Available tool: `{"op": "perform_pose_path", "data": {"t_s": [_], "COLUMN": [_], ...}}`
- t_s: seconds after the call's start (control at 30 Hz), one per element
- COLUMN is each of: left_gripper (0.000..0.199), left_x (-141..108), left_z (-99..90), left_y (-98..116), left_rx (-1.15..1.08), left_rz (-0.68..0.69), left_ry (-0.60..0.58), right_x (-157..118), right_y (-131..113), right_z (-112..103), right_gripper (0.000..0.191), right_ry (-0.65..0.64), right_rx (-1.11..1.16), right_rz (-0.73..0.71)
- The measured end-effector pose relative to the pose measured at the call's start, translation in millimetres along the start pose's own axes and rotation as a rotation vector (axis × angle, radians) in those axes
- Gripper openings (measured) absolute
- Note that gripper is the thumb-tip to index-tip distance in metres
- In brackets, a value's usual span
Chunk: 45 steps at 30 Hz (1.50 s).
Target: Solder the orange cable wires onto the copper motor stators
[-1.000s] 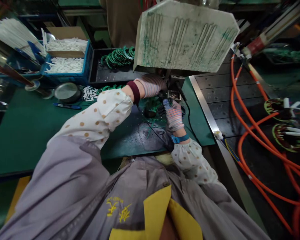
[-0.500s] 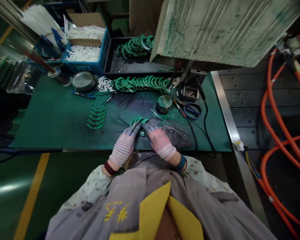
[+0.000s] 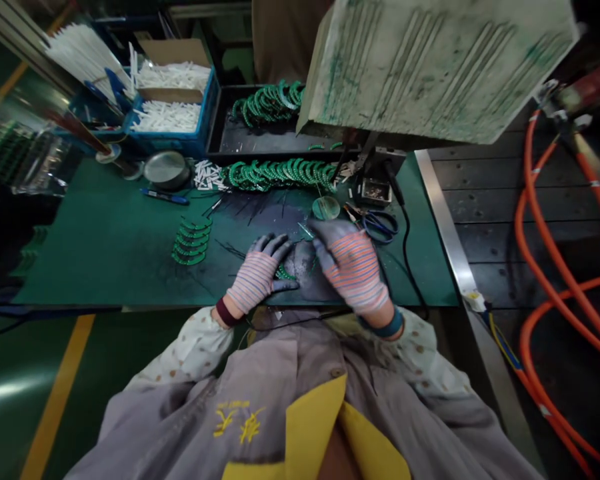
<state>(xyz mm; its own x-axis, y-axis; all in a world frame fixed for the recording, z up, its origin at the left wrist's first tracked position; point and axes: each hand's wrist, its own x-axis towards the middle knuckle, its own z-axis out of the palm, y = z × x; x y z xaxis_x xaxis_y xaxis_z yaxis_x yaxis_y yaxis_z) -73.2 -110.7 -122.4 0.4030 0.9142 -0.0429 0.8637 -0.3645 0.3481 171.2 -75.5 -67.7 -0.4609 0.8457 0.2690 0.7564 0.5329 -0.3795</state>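
My left hand [image 3: 260, 270], in a striped glove with grey fingertips, lies low on the green work mat [image 3: 105, 233]. Its fingers are stretched out and the thumb stands apart. Small green curved strips [image 3: 285, 272] show between thumb and forefinger, partly covered by the hand. My right hand [image 3: 355, 267], gloved alike, is raised to the right of them, fingers curled in; what they hold, if anything, I cannot make out. A thin pale strand [image 3: 306, 231] lies by its fingertips, just below a round tin [image 3: 326, 208]. A row of green curved strips [image 3: 191, 241] rests at left.
Behind are a pile of green curved strips [image 3: 285, 173], a black tray [image 3: 260, 141] and a blue bin [image 3: 173, 137] of white sticks. Scissors [image 3: 380, 225] and a black cable [image 3: 410, 260] lie at right. A stained board [image 3: 435, 73] overhangs the back right.
My hands were together over the green strips. The right hand has moved away to the right and up, towards the tin. The left has spread its fingers beside the strips.
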Motion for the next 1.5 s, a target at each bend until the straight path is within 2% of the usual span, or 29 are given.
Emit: {"op": "perform_pose_path", "data": {"t_s": [0.03,0.07,0.1,0.13,0.2,0.27,0.37,0.4,0.47,0.53,0.6,0.67,0.73,0.8,0.87,0.93,1.0,1.03,1.1,1.17,1.2,1.27,1.37,1.43,1.5], "left_gripper": [0.099,0.097,0.097,0.098,0.1,0.1,0.091,0.089,0.089,0.09,0.091,0.094,0.099,0.103,0.1,0.091,0.08,0.078,0.084,0.091,0.086,0.071,0.062,0.064,0.066], "left_x": [2,4,5,7,15,31,76,97,141,183,214,230,233,225,205,170,121,94,36,-19,-43,-80,-101,-92,-71], "left_z": [5.8,8.5,7.5,2.7,-18.3,-50.8,-102.0,-114.2,-125.9,-121.0,-106.5,-92.5,-87.0,-91.8,-102.5,-111.2,-110.4,-105.3,-87.3,-64.5,-53.9,-38.4,-31.3,-31.3,-29.4], "left_y": [1,1,1,0,-5,-13,-27,-30,-32,-28,-20,-13,-10,-11,-15,-21,-29,-33,-44,-56,-60,-64,-49,-24,9], "left_rx": [-0.003,-0.001,0.006,0.016,0.048,0.096,0.18,0.198,0.205,0.179,0.156,0.146,0.138,0.13,0.129,0.135,0.153,0.171,0.202,0.167,0.132,0.067,-0.083,-0.26,-0.412], "left_rz": [-0.004,-0.003,0.006,0.022,0.045,0.047,0.018,-0.001,-0.028,-0.056,-0.054,-0.065,-0.085,-0.085,-0.082,-0.097,-0.183,-0.283,-0.595,-0.854,-0.891,-0.863,-0.786,-0.708,-0.538], "left_ry": [0.021,0.03,0.023,0.009,0.014,0.088,0.249,0.294,0.3,0.231,0.147,0.055,-0.006,0.009,0.094,0.179,0.253,0.288,0.34,0.329,0.338,0.395,0.567,0.673,0.716], "right_x": [16,35,53,69,90,90,60,46,22,1,-19,-42,-63,-79,-85,-84,-80,-78,-74,-69,-66,-55,-38,-30,-26], "right_y": [11,21,30,38,46,45,34,31,28,31,40,52,60,64,61,55,49,46,42,39,38,30,5,-18,-37], "right_z": [-6,-9,-11,-11,-7,-2,1,1,0,0,0,-2,-6,-12,-19,-23,-24,-22,-16,-7,-1,13,38,55,69], "right_gripper": [0.045,0.044,0.042,0.04,0.034,0.033,0.033,0.031,0.026,0.026,0.028,0.03,0.032,0.034,0.035,0.033,0.032,0.032,0.031,0.031,0.03,0.029,0.032,0.044,0.066], "right_ry": [0.091,0.131,0.114,0.042,-0.093,-0.09,-0.01,-0.028,-0.094,-0.105,-0.044,0.043,0.138,0.231,0.293,0.32,0.331,0.332,0.311,0.272,0.244,0.181,0.07,-0.007,-0.06], "right_rx": [-0.012,-0.033,-0.063,-0.093,-0.108,-0.076,-0.051,-0.066,-0.109,-0.136,-0.138,-0.124,-0.097,-0.059,-0.021,0.022,0.075,0.109,0.184,0.249,0.282,0.373,0.572,0.743,0.868], "right_rz": [0.018,0.046,0.092,0.154,0.225,0.189,0.067,0.054,0.069,0.105,0.127,0.127,0.117,0.122,0.129,0.096,0.014,-0.028,-0.084,-0.107,-0.118,-0.156,-0.183,-0.172,-0.142]}}
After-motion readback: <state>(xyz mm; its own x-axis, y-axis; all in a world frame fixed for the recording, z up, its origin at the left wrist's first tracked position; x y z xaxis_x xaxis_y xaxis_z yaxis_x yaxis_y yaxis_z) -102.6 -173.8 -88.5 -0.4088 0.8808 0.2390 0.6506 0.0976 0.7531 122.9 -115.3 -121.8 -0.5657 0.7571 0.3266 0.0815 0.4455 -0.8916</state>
